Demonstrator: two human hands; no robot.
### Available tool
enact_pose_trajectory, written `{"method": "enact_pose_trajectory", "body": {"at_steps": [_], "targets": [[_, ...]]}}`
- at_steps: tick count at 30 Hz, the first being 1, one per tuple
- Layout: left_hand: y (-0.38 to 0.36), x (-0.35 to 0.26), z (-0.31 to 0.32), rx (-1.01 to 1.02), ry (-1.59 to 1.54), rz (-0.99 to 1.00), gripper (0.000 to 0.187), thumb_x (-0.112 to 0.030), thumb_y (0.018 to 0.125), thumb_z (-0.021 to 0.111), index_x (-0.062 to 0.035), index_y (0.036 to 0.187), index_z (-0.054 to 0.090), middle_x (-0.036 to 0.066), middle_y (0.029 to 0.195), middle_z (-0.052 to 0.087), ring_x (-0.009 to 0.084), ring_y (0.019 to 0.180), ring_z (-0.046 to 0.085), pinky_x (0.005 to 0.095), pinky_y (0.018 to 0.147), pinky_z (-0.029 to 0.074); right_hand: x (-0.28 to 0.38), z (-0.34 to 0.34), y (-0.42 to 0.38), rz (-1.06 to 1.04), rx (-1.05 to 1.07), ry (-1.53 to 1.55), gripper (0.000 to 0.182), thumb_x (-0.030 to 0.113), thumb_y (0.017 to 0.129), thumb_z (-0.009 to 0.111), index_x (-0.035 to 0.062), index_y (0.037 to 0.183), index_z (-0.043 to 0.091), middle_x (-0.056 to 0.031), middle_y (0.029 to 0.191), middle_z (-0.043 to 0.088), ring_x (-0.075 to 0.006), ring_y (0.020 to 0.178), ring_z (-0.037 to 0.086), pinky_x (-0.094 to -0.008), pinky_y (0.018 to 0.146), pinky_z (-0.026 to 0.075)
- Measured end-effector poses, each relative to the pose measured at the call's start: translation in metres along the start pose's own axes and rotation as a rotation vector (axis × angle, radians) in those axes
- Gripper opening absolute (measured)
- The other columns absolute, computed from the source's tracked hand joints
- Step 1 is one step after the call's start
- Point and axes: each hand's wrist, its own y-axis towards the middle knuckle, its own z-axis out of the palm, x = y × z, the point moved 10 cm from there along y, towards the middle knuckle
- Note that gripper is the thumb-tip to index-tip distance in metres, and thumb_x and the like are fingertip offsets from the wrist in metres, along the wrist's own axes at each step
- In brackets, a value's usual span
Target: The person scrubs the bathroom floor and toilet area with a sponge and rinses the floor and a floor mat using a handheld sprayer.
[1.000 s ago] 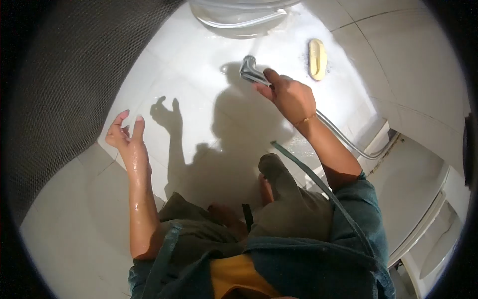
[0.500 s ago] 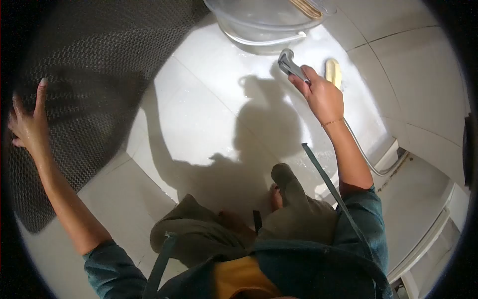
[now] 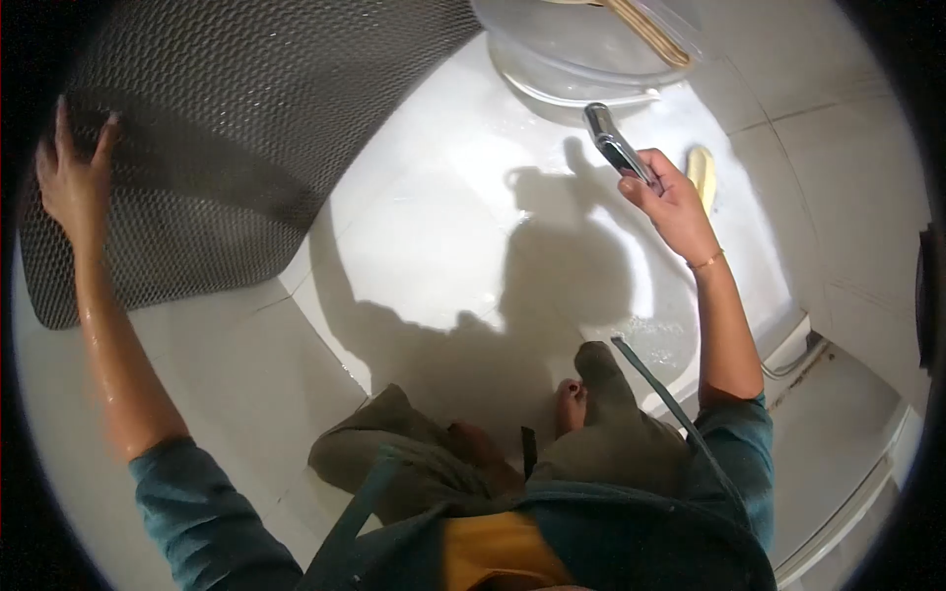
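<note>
A large dark grey textured mat [image 3: 266, 108] leans at the upper left, its surface wet and covered in a fine grid. My left hand [image 3: 79, 192] lies against its left side with the fingers spread. In my right hand [image 3: 675, 207] is a chrome hand-held sprayer [image 3: 616, 146], gripped by its handle with the head pointing up and left. No water stream can be made out. Just right of that hand, a pale yellow object [image 3: 701, 175], perhaps a scrub brush, rests on the floor.
A clear plastic tub [image 3: 581, 64] with a white handle stands at the top, a wooden handle [image 3: 645, 30] lying across it. Wet, sudsy white floor tiles [image 3: 424, 227] spread before my feet. A whitish fixture [image 3: 838, 424] is at the lower right.
The mat's lower edge has risen, with my left hand moving up on it. My right hand and the sprayer have shifted slightly right and down in view.
</note>
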Motion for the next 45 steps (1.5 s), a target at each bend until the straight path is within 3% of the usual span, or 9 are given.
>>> {"method": "enact_pose_trajectory", "body": {"at_steps": [3,14,16,17,26,30,38,43,45], "targets": [[-0.010,-0.011,-0.037,-0.115,-0.184,0.000,0.064,-0.063,0.071,0.054,-0.0424,0.128,0.034,0.013,0.129,0.041,0.0314,0.119,0.039,0.0498,0.093,0.033,0.004,0.008,0.000,0.079,0.058,-0.160,0.029,0.029,0.080,0.060,0.0059,0.095,0.051,0.0000,0.068,0.048,-0.0084,0.061,0.041,-0.0227,0.057,0.036],[-0.055,-0.023,-0.058,-0.073,-0.255,-0.055,0.071,-0.058,0.069,0.061,-0.0466,0.130,0.027,0.009,0.141,0.024,0.0347,0.128,0.021,0.0635,0.093,0.022,0.023,-0.009,0.012,-0.074,-0.174,-0.275,0.028,0.015,0.074,0.064,0.0054,0.095,0.050,-0.0053,0.074,0.050,-0.0147,0.062,0.048,-0.0260,0.060,0.041],[-0.050,-0.027,-0.046,-0.037,-0.233,-0.081,0.077,-0.059,0.065,0.063,-0.0471,0.131,0.024,0.007,0.143,0.020,0.0361,0.130,0.018,0.0656,0.093,0.021,0.085,-0.010,0.007,-0.582,-0.406,-0.601,0.030,0.003,0.066,0.063,0.0072,0.093,0.050,-0.0074,0.093,0.052,-0.0227,0.066,0.056,-0.0309,0.060,0.045],[-0.051,-0.023,-0.041,-0.056,-0.235,-0.100,0.077,-0.059,0.065,0.063,-0.0471,0.131,0.024,0.007,0.143,0.020,0.0361,0.130,0.018,0.0656,0.093,0.021,0.089,-0.005,0.012,-0.515,-0.412,-0.636,0.034,0.000,0.061,0.061,0.0090,0.092,0.051,-0.0066,0.110,0.047,-0.0290,0.072,0.058,-0.0361,0.060,0.047],[-0.061,-0.013,-0.044,-0.085,-0.229,-0.116,0.081,-0.052,0.065,0.067,-0.0453,0.132,0.023,0.007,0.142,0.023,0.0386,0.128,0.021,0.0673,0.091,0.024,0.079,0.020,0.058,-0.483,-0.699,-0.943,0.029,0.006,0.068,0.057,0.0200,0.093,0.054,0.0025,0.095,0.057,-0.0197,0.066,0.059,-0.0316,0.050,0.046],[-0.064,-0.014,-0.045,-0.089,-0.223,-0.073,0.079,-0.057,0.068,0.061,-0.0436,0.134,0.018,0.009,0.142,0.020,0.0381,0.128,0.019,0.0687,0.090,0.025,0.085,0.024,0.051,-0.626,-0.755,-0.937,0.038,0.003,0.061,0.061,0.0184,0.095,0.055,0.0034,0.096,0.057,-0.0184,0.064,0.058,-0.0295,0.049,0.046],[-0.063,-0.013,-0.044,-0.084,-0.261,-0.091,0.078,-0.057,0.068,0.061,-0.0447,0.133,0.021,0.011,0.141,0.023,0.0406,0.128,0.019,0.0688,0.087,0.026,0.091,0.056,0.017,-0.687,-0.655,-0.822,0.037,-0.001,0.061,0.061,0.0158,0.094,0.056,0.0012,0.095,0.058,-0.0194,0.067,0.059,-0.0297,0.050,0.045],[-0.061,-0.011,-0.039,-0.073,-0.259,-0.108,0.079,-0.057,0.068,0.061,-0.0448,0.133,0.020,0.009,0.142,0.020,0.0392,0.129,0.016,0.0685,0.088,0.025,0.085,0.106,-0.017,-0.704,-0.320,-0.699,0.029,-0.002,0.067,0.059,0.0112,0.093,0.056,-0.0029,0.093,0.058,-0.0210,0.071,0.060,-0.0298,0.052,0.046],[-0.066,-0.009,-0.036,-0.078,-0.265,-0.117,0.080,-0.056,0.067,0.063,-0.0450,0.133,0.020,0.008,0.142,0.020,0.0379,0.130,0.016,0.0688,0.090,0.023,0.088,0.146,-0.022,-0.718,-0.020,-0.673,0.024,0.004,0.070,0.061,0.0088,0.092,0.056,-0.0049,0.092,0.058,-0.0211,0.069,0.060,-0.0304,0.052,0.047]]}}
